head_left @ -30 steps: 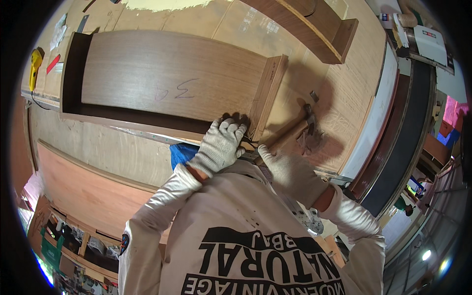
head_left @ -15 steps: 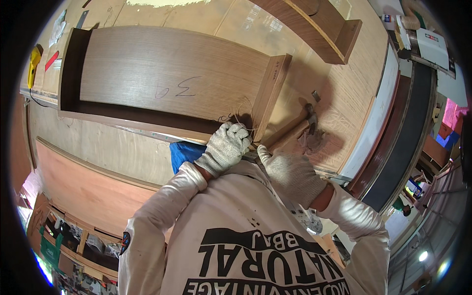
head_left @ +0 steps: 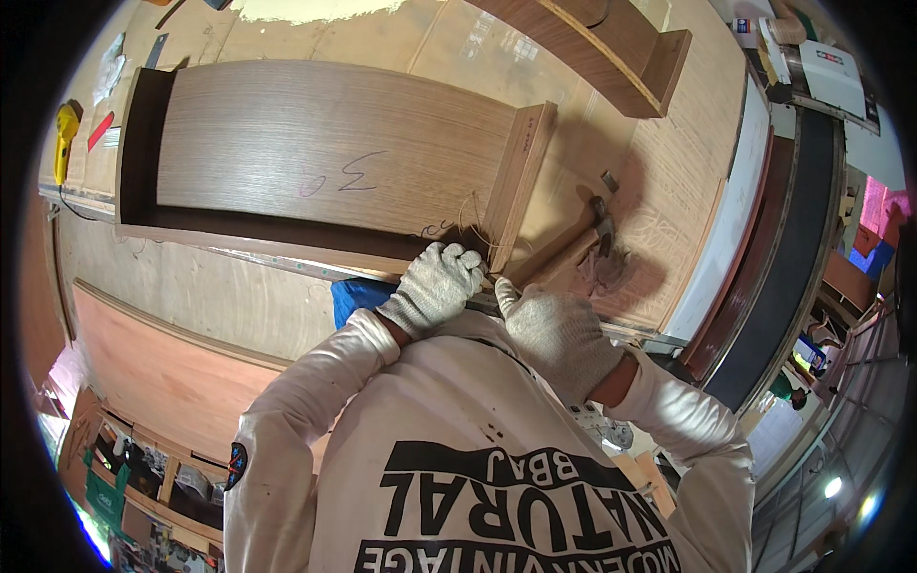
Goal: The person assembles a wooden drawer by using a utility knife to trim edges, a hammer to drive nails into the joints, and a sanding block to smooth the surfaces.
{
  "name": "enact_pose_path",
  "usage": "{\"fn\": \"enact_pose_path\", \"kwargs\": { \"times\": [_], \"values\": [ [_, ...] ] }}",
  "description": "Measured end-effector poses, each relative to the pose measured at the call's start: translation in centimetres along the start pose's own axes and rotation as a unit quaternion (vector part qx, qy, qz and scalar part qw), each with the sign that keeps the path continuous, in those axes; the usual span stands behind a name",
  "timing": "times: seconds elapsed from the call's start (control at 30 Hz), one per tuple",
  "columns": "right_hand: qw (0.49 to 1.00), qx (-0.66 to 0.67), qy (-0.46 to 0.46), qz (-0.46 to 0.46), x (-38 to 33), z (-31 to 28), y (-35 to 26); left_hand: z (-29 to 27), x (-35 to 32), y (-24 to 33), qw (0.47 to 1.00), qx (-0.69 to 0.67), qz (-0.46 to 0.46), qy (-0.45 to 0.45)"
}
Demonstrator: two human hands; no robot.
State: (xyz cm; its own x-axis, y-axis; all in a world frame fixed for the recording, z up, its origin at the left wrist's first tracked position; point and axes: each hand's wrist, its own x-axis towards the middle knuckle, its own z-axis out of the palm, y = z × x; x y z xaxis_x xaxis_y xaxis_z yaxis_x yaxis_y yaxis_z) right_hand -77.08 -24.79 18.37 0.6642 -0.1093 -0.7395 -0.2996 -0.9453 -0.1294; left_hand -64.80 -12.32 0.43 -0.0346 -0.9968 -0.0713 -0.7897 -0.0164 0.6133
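A shallow wood-grain box (head_left: 325, 124) with pen marks on its panel lies on the bench before me. At its near right corner, my left hand (head_left: 435, 286), in a knit work glove, is closed with its fingers curled by the front edge. Thin curled strips (head_left: 470, 227) stick up just beyond those fingers. My right hand (head_left: 559, 339), gloved too, is closed at the outer side of the same corner, thumb stretched toward it. What either hand grips is hidden. Right of the box lies a hammer (head_left: 603, 227), beside a crumpled cloth (head_left: 604, 272).
A second wooden piece (head_left: 611, 57) lies at the far right of the bench. A yellow corded tool (head_left: 65, 138) and a red object (head_left: 100, 132) are at the left. Blue material (head_left: 358, 301) sits below the box's front edge. Another person (head_left: 788, 390) is far off at right.
The view has shifted slightly. Both hands stay at the box corner, with only a slight change in the right hand's position; the box stays in place.
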Motion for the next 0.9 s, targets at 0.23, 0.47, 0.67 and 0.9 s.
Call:
{"fn": "enact_pose_path", "kwargs": {
  "times": [0.23, 0.47, 0.67, 0.9],
  "values": [
    [0.984, 0.172, 0.007, 0.055, -1.4, -1.9, 1.0, -1.9, 0.0, 0.2, 0.991, -0.126, -0.025, 0.033],
    [0.947, 0.302, -0.053, 0.099, -1.3, -2.8, 3.4, -4.3, 0.7, -1.2, 0.957, -0.259, -0.093, 0.09],
    [0.95, 0.31, 0.008, 0.028, 0.3, -0.5, 3.3, -4.5, 1.2, -0.3, 0.988, -0.147, -0.024, -0.044],
    [0.993, -0.016, -0.03, -0.113, 1.4, 1.6, 3.7, -3.0, 1.6, 0.2, 0.991, -0.125, 0.004, -0.041]
  ]
}}
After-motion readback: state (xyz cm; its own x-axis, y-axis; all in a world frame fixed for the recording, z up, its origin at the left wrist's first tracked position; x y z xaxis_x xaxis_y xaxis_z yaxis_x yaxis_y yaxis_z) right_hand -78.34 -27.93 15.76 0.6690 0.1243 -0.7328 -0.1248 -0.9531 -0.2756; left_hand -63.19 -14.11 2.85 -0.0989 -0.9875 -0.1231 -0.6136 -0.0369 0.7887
